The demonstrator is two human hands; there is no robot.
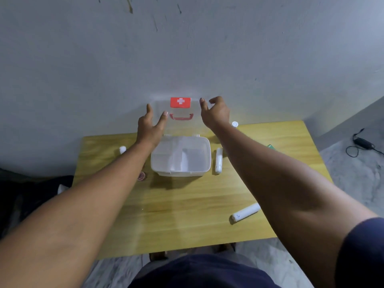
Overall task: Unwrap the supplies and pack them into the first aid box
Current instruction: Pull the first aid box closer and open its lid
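The white first aid box (pixel 204 163) stands open in the middle of the wooden table, with a tray divider visible inside. Its clear lid (pixel 180 110), with a red cross label and red handle, stands upright against the wall. My left hand (pixel 150 126) is at the lid's left edge, fingers spread. My right hand (pixel 216 111) is at the lid's right edge, fingers apart; whether either hand touches the lid is unclear. A wrapped white roll (pixel 218 161) lies right of the box. Another white roll (pixel 246 212) lies near the front right.
The wooden table (pixel 187 215) abuts a grey wall. A small white roll (pixel 122 150) lies at the left, a round dark red item (pixel 141 176) near the box's left front, a white capped bottle (pixel 234 124) and a green item (pixel 271 146) at the right. A cable (pixel 361 143) lies on the floor.
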